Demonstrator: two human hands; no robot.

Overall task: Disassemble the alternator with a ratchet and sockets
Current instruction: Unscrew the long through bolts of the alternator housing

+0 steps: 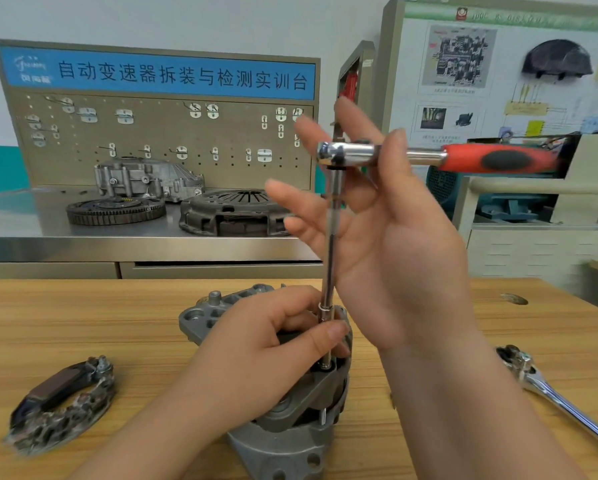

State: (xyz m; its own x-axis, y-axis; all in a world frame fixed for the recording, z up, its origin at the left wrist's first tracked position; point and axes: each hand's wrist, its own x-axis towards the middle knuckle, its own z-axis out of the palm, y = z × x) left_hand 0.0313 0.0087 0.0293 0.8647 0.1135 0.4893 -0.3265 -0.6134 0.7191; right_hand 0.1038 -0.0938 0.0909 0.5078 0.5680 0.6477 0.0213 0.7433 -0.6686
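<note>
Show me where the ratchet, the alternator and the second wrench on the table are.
ratchet point(498, 160), head view, red handle
alternator point(273, 452), head view, lower grey housing
second wrench point(567, 408), head view, chrome shaft

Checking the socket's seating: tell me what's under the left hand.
The alternator lies under the left hand, whose thumb and fingers hold the extension bar. What sits at the housing's top centre is covered.

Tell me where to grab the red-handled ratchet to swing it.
Grip the ratchet by its red handle, coming from the right: it juts out level and bare that way, while the open right hand crowds the head over the upright extension.
</note>
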